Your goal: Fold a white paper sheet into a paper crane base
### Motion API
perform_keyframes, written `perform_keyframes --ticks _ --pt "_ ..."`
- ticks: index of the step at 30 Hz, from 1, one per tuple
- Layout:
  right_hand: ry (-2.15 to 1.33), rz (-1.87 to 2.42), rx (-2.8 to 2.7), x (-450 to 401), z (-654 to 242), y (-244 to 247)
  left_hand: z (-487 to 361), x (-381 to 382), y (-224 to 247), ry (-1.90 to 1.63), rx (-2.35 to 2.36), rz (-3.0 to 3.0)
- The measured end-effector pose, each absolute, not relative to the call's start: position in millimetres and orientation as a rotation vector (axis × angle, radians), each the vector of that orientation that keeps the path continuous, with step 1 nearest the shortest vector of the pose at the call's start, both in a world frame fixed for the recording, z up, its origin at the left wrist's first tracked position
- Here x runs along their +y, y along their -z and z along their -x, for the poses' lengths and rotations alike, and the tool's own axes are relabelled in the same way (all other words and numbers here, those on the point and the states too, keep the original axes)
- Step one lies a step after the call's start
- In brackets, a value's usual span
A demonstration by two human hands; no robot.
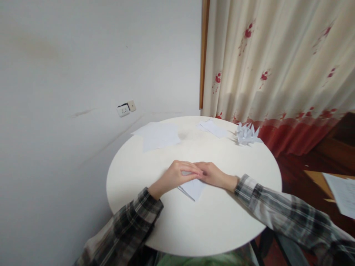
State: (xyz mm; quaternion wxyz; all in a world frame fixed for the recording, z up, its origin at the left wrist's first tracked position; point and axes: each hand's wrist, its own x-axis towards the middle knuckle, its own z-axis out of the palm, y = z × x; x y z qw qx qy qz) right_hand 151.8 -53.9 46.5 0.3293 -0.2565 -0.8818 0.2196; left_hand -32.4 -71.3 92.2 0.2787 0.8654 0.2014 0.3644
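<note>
A folded piece of white paper (195, 189) lies in the middle of the round table, its pointed lower corner toward me and its layers showing at the left edge. My left hand (181, 173) reaches over its upper part, fingers bent and brought together at the tips. From the other side my right hand (212, 173) rests on the paper's upper right, fingers curled and meeting the left fingertips. Both hands are closed on the paper, and its top is hidden beneath them.
Loose white sheets (161, 135) lie at the table's (222, 229) back left, smaller paper pieces (213, 128) at the back. Folded paper cranes (246, 133) cluster at the back right. A wall socket (123, 110) and a curtain (266, 55) are beyond; more papers (341, 190) lie right.
</note>
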Motion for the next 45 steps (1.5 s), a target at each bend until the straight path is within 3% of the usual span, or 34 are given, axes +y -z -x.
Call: perform_keyframes --ticks 11,16,23,38,45 --pt "-0.566 0.621 -2.47 -54.1 -154.2 -42.0 39.1 -93.0 -67.6 -0.87 0.444 -2.936" --pt "-0.682 0.798 -2.414 -48.5 -159.1 -44.4 34.3 -84.9 -76.0 -1.214 0.838 -2.459" --pt "-1.082 0.828 -2.246 -43.7 -164.3 -43.8 19.8 -50.8 -85.8 -1.283 1.117 -1.649" --pt "-1.294 0.962 -1.97 -41.0 -153.9 -33.7 19.3 -33.6 -81.0 -1.264 1.107 -1.589" --pt "-1.142 1.059 -1.975 -43.1 -151.4 -36.4 19.3 -31.7 -83.2 -1.206 1.118 -1.648"
